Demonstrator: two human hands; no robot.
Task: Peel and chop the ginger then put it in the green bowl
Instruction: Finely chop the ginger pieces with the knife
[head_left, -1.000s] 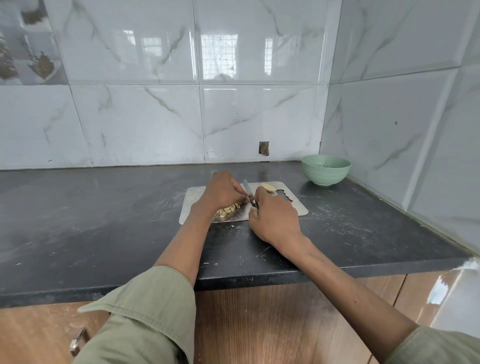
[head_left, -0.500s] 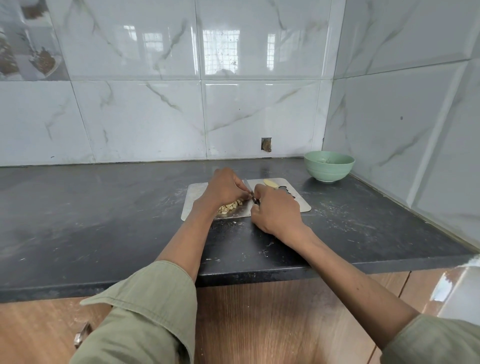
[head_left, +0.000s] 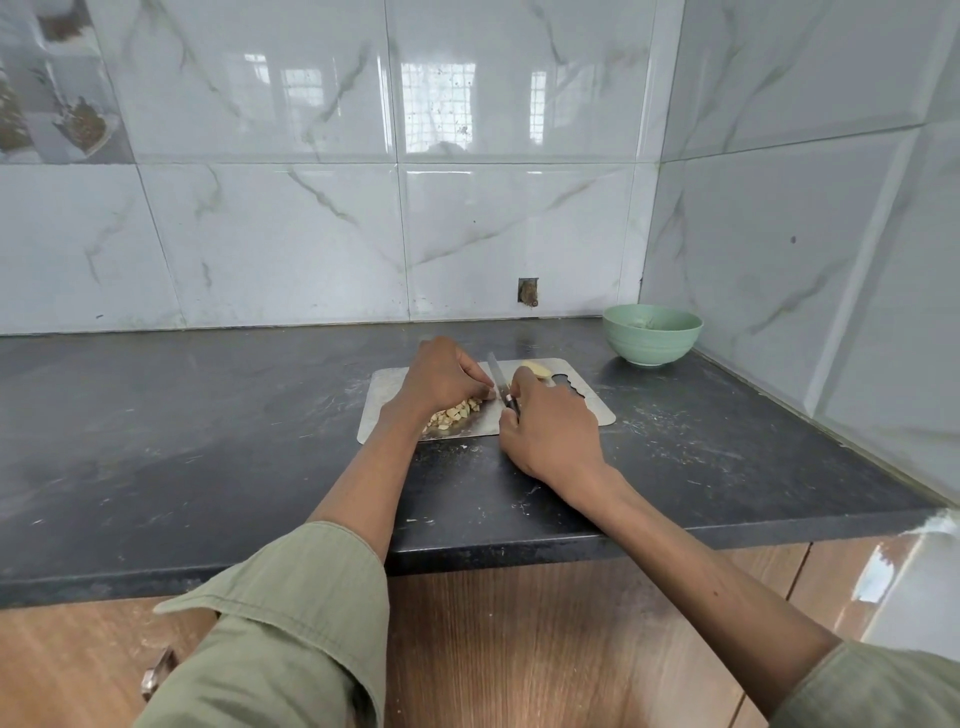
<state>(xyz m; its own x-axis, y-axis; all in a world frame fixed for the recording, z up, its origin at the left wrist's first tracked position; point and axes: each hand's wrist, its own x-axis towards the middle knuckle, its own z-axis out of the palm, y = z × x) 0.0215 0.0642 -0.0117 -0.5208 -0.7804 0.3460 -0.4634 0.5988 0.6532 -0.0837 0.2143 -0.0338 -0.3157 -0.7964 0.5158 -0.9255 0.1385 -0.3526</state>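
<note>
Chopping ginger on a steel board, both hands at the blade.

The right hand (head_left: 550, 431) has its fingers curled round the dark handle of a small narrow-bladed kitchen knife (head_left: 497, 378), whose blade points away toward the wall. The left hand (head_left: 441, 376) rests with fingertips bunched just left of the blade; whether they pinch a piece cannot be told. Under that hand lies a heap of pale yellow chopped ginger pieces (head_left: 451, 413) on the flat rectangular stainless-steel cutting board (head_left: 597, 413). A larger peeled ginger chunk (head_left: 536, 369) sits at the board's far edge. The round pale green bowl (head_left: 652, 335) stands on the dark stone countertop (head_left: 208, 441), apart from the board, in the tiled corner.
</note>
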